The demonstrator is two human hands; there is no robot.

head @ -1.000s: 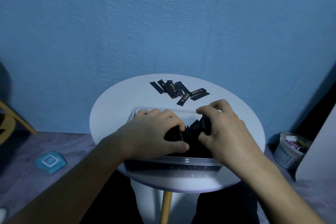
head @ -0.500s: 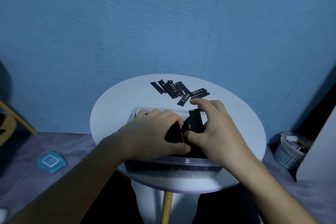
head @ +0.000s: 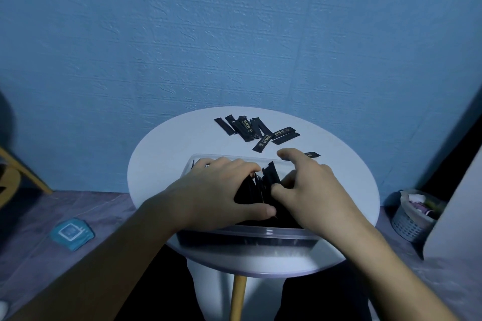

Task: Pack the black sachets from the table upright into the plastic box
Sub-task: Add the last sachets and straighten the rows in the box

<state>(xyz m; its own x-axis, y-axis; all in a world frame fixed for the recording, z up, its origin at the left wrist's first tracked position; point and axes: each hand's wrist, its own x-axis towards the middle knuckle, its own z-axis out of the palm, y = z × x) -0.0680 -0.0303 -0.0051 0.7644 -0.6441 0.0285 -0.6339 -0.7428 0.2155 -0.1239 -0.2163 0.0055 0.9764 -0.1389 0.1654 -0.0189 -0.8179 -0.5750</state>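
Note:
A clear plastic box (head: 247, 232) stands near the front edge of the round white table (head: 161, 159). It holds a row of upright black sachets (head: 257, 190). My left hand (head: 216, 190) grips that row, with its fingers curled over the top and its thumb on the near side. My right hand (head: 313, 190) is over the right half of the box. Its fingers are spread, and its thumb presses one upright sachet (head: 271, 173) against the row. Several loose sachets (head: 247, 129) lie flat at the far side of the table. One more sachet (head: 312, 155) lies just behind my right fingers.
A blue wall stands close behind the table. On the floor there is a blue packet (head: 71, 232) at the left and a small basket (head: 412, 216) at the right. A wooden chair leg (head: 23, 172) is at the far left, and a white panel (head: 459, 211) at the right edge.
My right hand carried a sachet to the packed row, stood it there and spread its fingers. My left hand stayed on the row.

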